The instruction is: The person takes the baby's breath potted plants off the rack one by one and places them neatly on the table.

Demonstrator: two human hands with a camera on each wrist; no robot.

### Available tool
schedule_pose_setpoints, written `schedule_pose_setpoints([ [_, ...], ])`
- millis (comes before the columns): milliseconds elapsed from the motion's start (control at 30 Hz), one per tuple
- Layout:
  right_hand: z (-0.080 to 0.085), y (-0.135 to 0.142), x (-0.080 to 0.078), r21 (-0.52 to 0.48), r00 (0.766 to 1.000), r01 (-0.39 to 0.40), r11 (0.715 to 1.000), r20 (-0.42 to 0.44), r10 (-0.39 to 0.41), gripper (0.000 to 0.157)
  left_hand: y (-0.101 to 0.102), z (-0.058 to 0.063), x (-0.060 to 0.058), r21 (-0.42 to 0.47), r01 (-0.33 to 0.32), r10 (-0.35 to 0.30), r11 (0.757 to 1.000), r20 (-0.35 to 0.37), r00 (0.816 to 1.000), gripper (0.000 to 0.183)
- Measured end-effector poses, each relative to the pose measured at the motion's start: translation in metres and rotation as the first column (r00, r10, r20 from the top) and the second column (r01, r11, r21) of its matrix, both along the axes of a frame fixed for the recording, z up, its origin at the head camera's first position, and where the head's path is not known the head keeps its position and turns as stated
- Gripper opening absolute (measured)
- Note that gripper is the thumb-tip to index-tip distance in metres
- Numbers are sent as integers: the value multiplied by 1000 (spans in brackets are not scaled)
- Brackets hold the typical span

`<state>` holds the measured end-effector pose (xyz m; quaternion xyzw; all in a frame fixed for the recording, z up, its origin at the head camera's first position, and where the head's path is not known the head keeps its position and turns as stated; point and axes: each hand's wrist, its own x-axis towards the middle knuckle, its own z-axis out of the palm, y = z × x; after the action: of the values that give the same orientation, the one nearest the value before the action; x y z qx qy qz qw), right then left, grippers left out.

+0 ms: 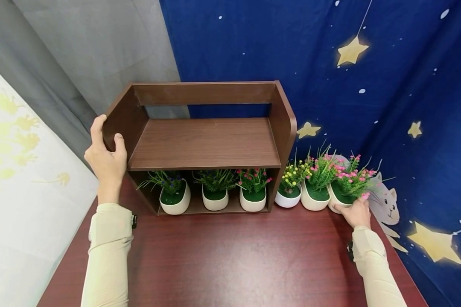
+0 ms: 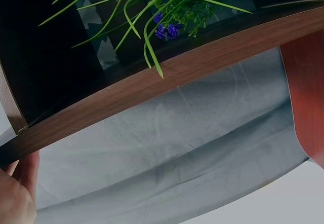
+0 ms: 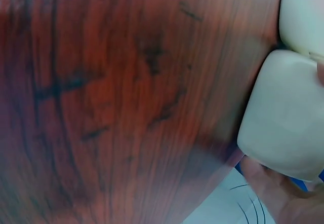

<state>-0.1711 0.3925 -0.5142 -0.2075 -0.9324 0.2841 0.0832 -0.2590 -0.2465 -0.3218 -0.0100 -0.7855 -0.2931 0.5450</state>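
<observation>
A dark brown wooden desk shelf [image 1: 207,143] stands at the back of the table. My left hand [image 1: 106,160] grips the front edge of its left side panel, fingers outside and thumb inside. In the left wrist view, fingers [image 2: 30,176] press against the panel's outer side [image 2: 167,82]. At the right end of a row of pots, my right hand [image 1: 357,213] holds a pink-flowered potted plant [image 1: 354,179] by its white pot. The right wrist view has that pot [image 3: 283,117] between thumb and fingers, right beside a neighbouring pot [image 3: 304,19].
Inside the lower compartment are a purple-flowered plant [image 1: 176,204], a green plant [image 1: 215,201] and a pink-flowered one [image 1: 253,202]. Right of the shelf stand a yellow-flowered plant [image 1: 289,198] and another pink-flowered one [image 1: 316,198]. Curtains [image 1: 253,42] hang behind the reddish table [image 1: 230,256].
</observation>
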Motion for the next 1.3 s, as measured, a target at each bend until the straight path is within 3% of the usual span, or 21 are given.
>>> schedule_pose_setpoints([
  [100,1,-1,0,-39,998,46,998,-32,-47,105,0,0,0,4,2,-2,1000,2,1000,43],
  [267,4,-1,-1,-61,990,80,995,-108,-86,97,0,0,-1,2,4,-4,1000,6,1000,42],
  [567,5,0,8,-92,987,111,990,-108,-121,96,0,1,-1,3,3,-3,1000,-4,1000,42],
  [867,7,2,16,-90,959,168,982,-215,-184,94,0,0,-1,9,-3,3,1000,-5,1000,42],
  [1300,1,12,14,-106,969,186,977,-144,-200,98,0,0,-2,9,4,-4,1000,-9,1000,42],
])
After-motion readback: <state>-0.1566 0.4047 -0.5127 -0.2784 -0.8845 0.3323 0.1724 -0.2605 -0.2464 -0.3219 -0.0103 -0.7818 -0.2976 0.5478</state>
